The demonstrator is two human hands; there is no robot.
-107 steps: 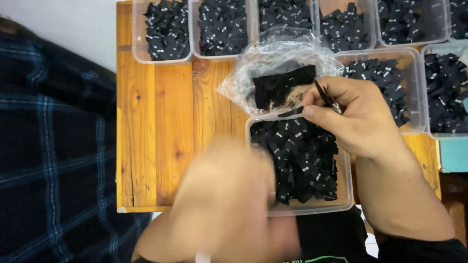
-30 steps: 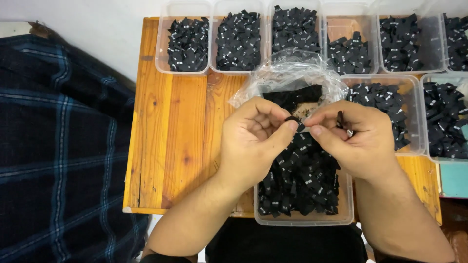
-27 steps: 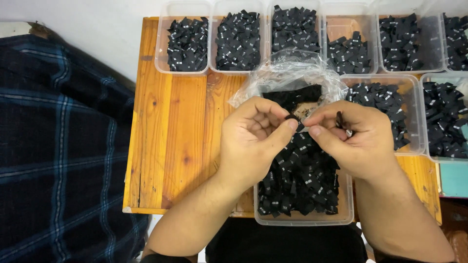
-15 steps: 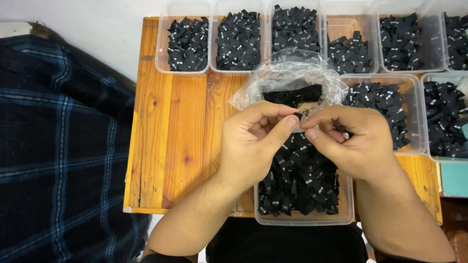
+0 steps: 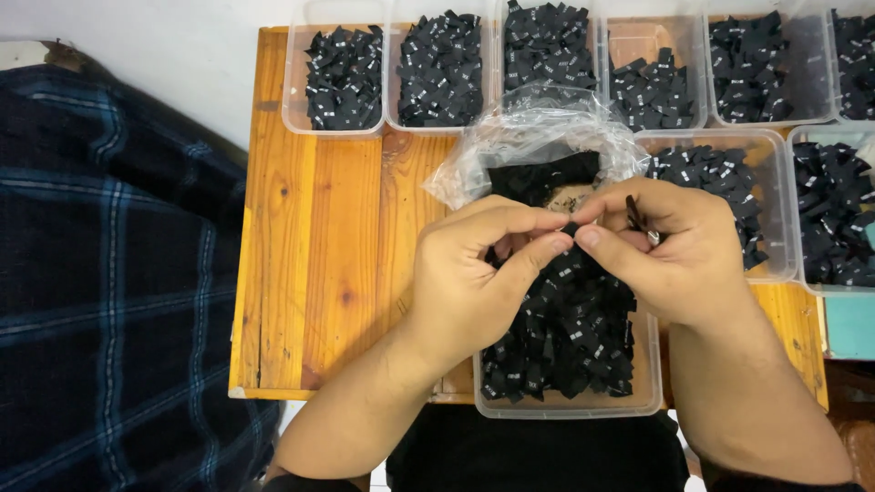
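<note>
From the head camera, looking straight down: the left hand (image 5: 474, 282) and the right hand (image 5: 679, 251) meet over the near clear tub (image 5: 570, 405), which is heaped with small black cloth labels (image 5: 565, 342). Both hands are closed in a pinch on one small black label (image 5: 567, 230), thumb and forefinger tips of each side touching it, held just above the heap so it can be worked between the fingertips, and so anything dropped would likely fall back in the tub. The right hand also keeps a thin dark tool with a metal tip (image 5: 638, 219) tucked under its fingers; what kind of tool it is cannot be told. Just beyond the hands lies a crumpled clear plastic bag (image 5: 538, 146) with more black cloth showing inside, its mouth towards the hands. Along the far edge of the wooden table (image 5: 319, 255) stands a row of clear tubs (image 5: 333, 77), each holding its own pile of black labels, and two more tubs (image 5: 711, 182) sit at the right, seemingly kept apart as separate sorts. At the left, off the table, is a dark blue checked cloth (image 5: 100, 273)
</note>
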